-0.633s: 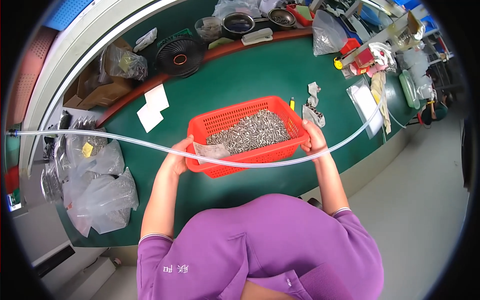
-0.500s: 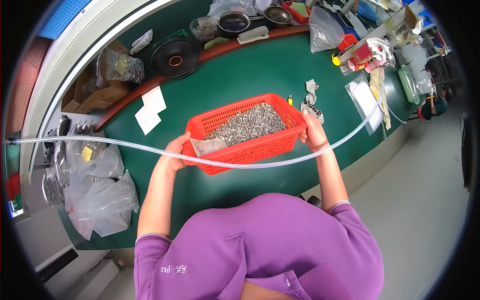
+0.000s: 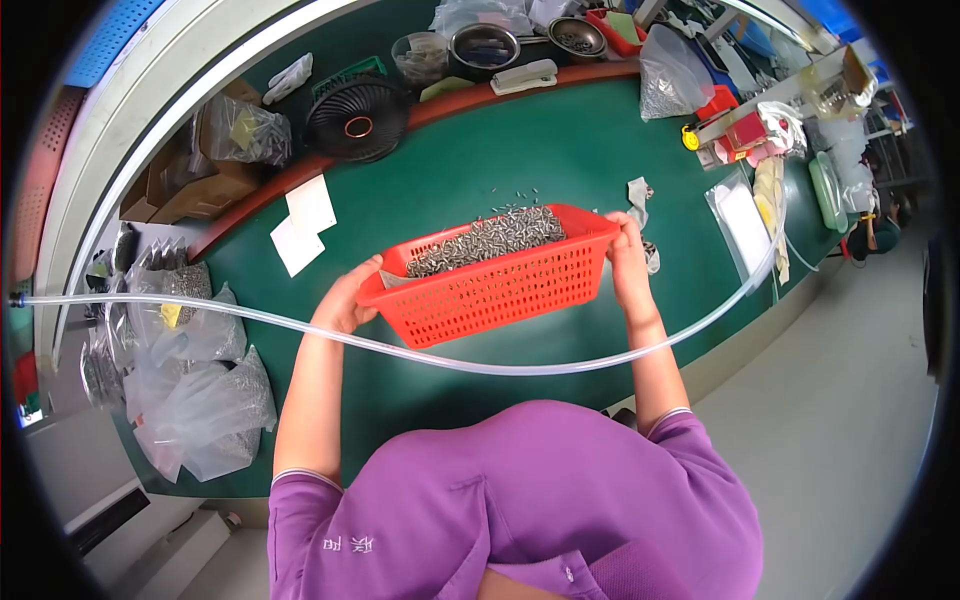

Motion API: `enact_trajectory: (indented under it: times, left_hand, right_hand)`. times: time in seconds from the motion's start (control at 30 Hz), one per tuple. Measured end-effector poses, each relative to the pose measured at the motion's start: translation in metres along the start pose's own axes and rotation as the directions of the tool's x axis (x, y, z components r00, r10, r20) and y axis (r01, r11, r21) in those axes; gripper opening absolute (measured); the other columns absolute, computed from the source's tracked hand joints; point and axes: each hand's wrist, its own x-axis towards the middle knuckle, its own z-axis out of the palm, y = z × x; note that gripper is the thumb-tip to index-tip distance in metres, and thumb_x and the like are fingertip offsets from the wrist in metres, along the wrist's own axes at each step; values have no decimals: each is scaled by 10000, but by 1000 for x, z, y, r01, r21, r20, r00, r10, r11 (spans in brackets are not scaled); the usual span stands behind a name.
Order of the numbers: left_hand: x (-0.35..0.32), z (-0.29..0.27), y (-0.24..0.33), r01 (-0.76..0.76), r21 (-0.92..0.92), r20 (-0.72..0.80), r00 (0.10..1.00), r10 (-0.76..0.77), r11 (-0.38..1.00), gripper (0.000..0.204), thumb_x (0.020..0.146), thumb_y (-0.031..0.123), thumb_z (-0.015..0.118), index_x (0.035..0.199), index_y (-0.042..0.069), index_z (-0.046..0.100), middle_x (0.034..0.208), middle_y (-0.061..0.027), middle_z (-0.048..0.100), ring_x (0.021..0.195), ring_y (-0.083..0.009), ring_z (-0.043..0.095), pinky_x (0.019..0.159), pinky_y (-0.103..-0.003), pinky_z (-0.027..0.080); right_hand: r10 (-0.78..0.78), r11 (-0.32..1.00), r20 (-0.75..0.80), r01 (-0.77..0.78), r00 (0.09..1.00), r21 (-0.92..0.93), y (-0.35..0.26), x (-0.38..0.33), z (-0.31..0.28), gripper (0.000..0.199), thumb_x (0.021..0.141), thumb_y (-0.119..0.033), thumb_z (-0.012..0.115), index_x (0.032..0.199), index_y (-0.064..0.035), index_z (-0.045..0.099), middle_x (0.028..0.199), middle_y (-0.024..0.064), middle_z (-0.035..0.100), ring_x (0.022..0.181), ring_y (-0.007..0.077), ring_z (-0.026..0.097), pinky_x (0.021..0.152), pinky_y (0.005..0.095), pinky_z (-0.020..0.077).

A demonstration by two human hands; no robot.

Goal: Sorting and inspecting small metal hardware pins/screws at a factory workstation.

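Observation:
Between my hands I hold a red perforated plastic basket point(image 3: 500, 290), tipped so that its far side is lower. My left hand point(image 3: 346, 297) is closed on its left end, my right hand point(image 3: 627, 262) on its right end. Many small silvery metal pieces point(image 3: 490, 242) are heaped toward the far rim, and a few of them lie past it over the green table point(image 3: 480, 150). A corner of a paper slip shows inside the basket's left end. A clear flexible tube point(image 3: 540, 367) curves across in front of the basket and over my forearms.
Plastic bags of metal parts point(image 3: 215, 400) stand at the left. White papers point(image 3: 303, 225) lie at the far left of the table. Along the back are a black round tray point(image 3: 357, 120), metal bowls point(image 3: 484, 46) and a white stapler point(image 3: 524, 77). A clear bag point(image 3: 668, 80) sits far right.
The basket has tilted away from me, showing more of its near side. The metal pieces have slid to the far rim, and some have spilled over it.

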Motion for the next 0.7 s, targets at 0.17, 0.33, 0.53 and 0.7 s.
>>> enact_trajectory:
  times: [0.17,0.33,0.53,0.7]
  left_hand:
    - [28,-6,-10,-360,222,-51,924,380,906,720,823,395,610,1318,-17,289,1284,-167,420,1125,-238,470,902,-327,420]
    - [62,7,-32,-510,-39,-128,855,502,859,476,944,340,419,1308,35,395,1265,-118,435,1138,-179,429,933,-315,398]
    - [75,24,-19,-625,-129,-102,781,616,770,550,963,386,264,1254,-48,436,1316,-167,426,1261,-238,346,1081,-341,209]
    - [94,18,-39,-587,-389,-18,775,632,710,610,941,349,141,1237,-107,419,1329,-204,410,1316,-269,267,1112,-363,133]
  right_hand:
    - [-166,953,180,205,970,-224,-22,25,19,741,796,-656,418,1228,-56,466,1268,128,459,1241,273,373,1027,383,292]
    - [-160,987,86,160,983,10,11,33,30,754,736,-735,435,915,-11,548,974,113,574,1053,267,504,969,397,351]
    - [-279,943,-34,281,960,181,25,42,50,193,849,-204,495,774,-27,512,829,68,524,882,210,525,977,360,333]
    - [-294,926,47,273,955,261,32,50,50,244,842,-265,520,757,-37,501,792,58,501,833,198,502,900,359,384]
